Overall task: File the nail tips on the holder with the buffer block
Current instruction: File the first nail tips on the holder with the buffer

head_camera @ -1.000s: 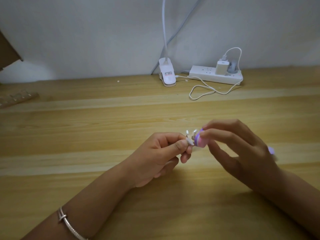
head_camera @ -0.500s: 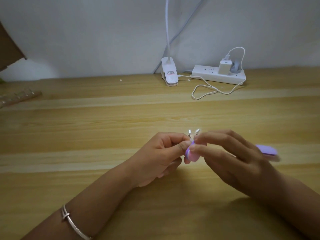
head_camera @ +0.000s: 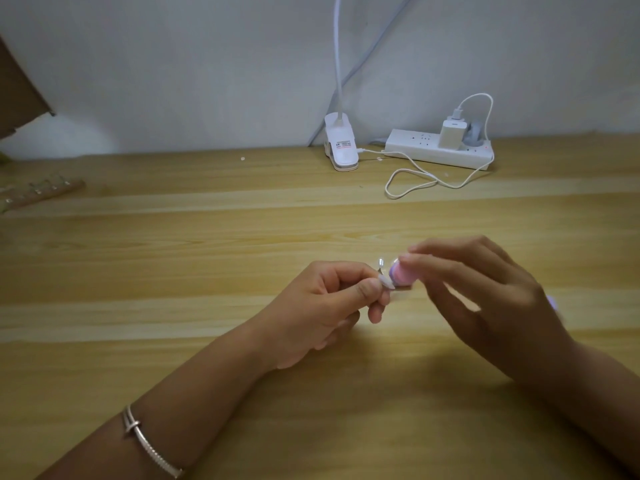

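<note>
Head view: left hand [head_camera: 325, 299] pinches holder [head_camera: 385, 281], right hand [head_camera: 485, 299] grips buffer block [head_camera: 403, 276] beside it, well apart from power strip [head_camera: 415, 147].

Home desk setup: light wooden plank desk [head_camera: 173, 258] against plain white wall [head_camera: 173, 64]; white clip-on lamp [head_camera: 341, 147] and white power strip [head_camera: 438, 152] at desk's far edge.

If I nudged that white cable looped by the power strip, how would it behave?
The white cable lies in a loose loop, so it is probably floppy and light. Plugged into the charger, it would likely drag, not roll.
</note>
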Demonstrator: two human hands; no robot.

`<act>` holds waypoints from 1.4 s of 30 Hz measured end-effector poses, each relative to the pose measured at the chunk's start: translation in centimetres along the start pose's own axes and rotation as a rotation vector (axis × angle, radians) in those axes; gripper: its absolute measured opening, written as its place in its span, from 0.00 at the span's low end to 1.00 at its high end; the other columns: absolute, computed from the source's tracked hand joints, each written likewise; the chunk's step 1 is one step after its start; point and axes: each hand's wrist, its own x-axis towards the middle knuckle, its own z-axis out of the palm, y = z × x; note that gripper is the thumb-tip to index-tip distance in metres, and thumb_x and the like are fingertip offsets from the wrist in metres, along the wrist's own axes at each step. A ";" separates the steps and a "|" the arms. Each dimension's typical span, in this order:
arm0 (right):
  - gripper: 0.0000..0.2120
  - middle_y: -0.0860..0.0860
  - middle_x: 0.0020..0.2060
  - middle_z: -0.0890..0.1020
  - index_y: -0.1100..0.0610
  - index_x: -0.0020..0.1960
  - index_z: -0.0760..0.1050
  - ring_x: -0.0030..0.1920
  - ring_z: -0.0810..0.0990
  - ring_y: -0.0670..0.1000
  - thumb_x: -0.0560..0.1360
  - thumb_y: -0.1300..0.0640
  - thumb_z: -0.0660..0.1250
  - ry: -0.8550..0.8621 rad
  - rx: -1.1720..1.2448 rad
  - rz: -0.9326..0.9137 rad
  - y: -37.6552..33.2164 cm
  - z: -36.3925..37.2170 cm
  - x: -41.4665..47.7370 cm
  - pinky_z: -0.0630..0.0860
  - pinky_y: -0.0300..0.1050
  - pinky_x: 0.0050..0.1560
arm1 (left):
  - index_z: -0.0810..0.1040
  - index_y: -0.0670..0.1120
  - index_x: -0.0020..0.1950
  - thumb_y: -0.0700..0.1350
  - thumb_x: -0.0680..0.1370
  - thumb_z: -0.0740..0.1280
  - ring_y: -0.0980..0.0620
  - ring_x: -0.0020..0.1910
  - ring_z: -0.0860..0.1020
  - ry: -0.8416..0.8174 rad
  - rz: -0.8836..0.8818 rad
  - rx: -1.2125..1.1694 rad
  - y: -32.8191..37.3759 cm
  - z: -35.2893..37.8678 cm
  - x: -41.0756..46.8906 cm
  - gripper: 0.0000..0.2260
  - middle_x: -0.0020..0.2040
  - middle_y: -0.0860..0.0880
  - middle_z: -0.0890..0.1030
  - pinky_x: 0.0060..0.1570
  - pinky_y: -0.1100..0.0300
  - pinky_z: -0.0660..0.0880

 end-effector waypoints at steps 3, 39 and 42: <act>0.13 0.57 0.54 0.83 0.64 0.60 0.81 0.54 0.82 0.56 0.76 0.71 0.69 0.015 0.035 0.019 -0.2 0.1 -0.1 0.77 0.48 0.58 | 0.81 0.44 0.45 0.42 0.81 0.64 0.60 0.21 0.62 0.000 0.016 -0.008 0.0 0.1 0.0 0.08 0.37 0.48 0.81 0.19 0.70 0.59; 0.13 0.57 0.55 0.83 0.64 0.60 0.82 0.53 0.82 0.57 0.76 0.71 0.68 -0.083 0.113 -0.035 -0.6 0.7 -0.2 0.77 0.48 0.57 | 0.81 0.36 0.56 0.36 0.74 0.71 0.65 0.19 0.68 0.197 0.143 0.029 -0.4 0.4 0.5 0.12 0.27 0.58 0.79 0.20 0.75 0.62; 0.13 0.56 0.54 0.83 0.64 0.59 0.82 0.53 0.83 0.57 0.75 0.70 0.69 -0.071 0.085 0.031 0.3 0.1 0.0 0.78 0.51 0.55 | 0.83 0.34 0.51 0.34 0.73 0.72 0.61 0.22 0.69 0.223 0.106 0.020 -0.6 0.5 0.6 0.08 0.34 0.53 0.82 0.22 0.73 0.61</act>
